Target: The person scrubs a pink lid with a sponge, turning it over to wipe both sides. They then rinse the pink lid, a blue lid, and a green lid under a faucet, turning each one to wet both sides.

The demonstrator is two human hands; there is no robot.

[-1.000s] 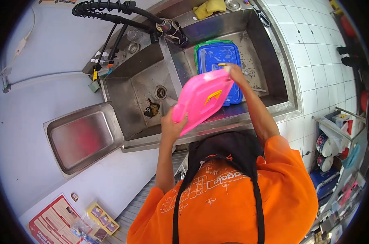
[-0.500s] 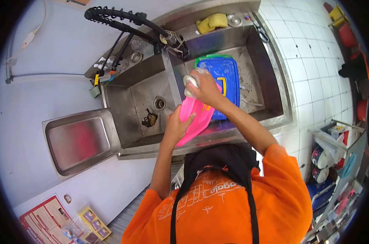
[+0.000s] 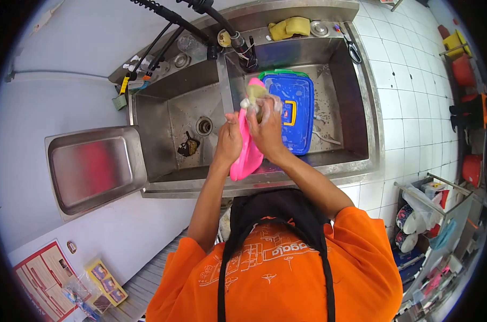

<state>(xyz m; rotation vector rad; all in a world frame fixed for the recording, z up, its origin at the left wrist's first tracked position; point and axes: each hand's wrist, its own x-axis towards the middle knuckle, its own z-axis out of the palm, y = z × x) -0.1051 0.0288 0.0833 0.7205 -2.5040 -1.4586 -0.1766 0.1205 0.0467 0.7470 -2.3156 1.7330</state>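
A pink plastic lid (image 3: 246, 156) is held tilted nearly on edge above the sink, by the divider between the two basins. My left hand (image 3: 230, 140) grips its left edge. A foamy pale-yellow sponge (image 3: 257, 95) is in my right hand (image 3: 268, 131), pressed against the upper part of the lid; suds cover the fingers. Just right of it, in the right basin, lies a blue plastic lid or box (image 3: 302, 115) with a yellow handle (image 3: 290, 113). A green plastic edge (image 3: 286, 72) shows behind the blue piece.
In the left basin (image 3: 171, 115), a dark scrap (image 3: 188, 145) lies near the drain (image 3: 203, 126). A black hose faucet (image 3: 227, 27) stands behind. Yellow cloths (image 3: 290, 28) and scissors (image 3: 353, 51) rest along the back ledge. A steel tray (image 3: 96, 172) sits left of the sink.
The pink lid has turned more edge-on, and its handle no longer shows. My right hand has shifted down slightly with the sponge. The camera view has also moved a little.
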